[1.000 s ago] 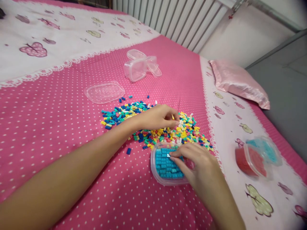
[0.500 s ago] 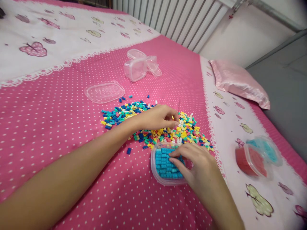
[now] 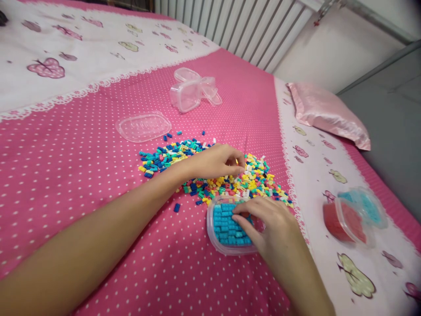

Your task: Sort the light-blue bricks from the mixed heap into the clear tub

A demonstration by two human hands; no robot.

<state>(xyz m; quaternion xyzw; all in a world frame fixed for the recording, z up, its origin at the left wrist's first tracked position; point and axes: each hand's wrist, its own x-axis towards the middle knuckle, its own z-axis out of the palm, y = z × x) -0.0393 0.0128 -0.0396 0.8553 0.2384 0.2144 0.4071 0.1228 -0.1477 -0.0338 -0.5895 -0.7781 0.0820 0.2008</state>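
My left hand (image 3: 222, 161) reaches over a heap of small coloured building bricks (image 3: 259, 177), its fingers curled with the tips close together. Whatever is between those fingertips, if anything, I cannot make out. Below it, a clear plastic container (image 3: 210, 237) holds rows of tightly packed blue building bricks (image 3: 226, 228). My right hand (image 3: 272, 219) covers the right side of that container. Its thumb and index finger pinch at a blue brick on the top of the packed rows. The right hand's other fingers are partly hidden.
A clear lid (image 3: 144, 126) lies flat behind the heap, with stacked clear containers (image 3: 187, 94) beyond. At right stand a container of red material (image 3: 342, 219) and one of blue (image 3: 371, 206). A pink pillow (image 3: 329, 114) rests near the wall. Pink dotted bedding (image 3: 98, 166) lies underneath.
Almost nothing differs. The right thumb and index finger have shifted very slightly over the packed blue bricks; the left hand stays in place over the heap.
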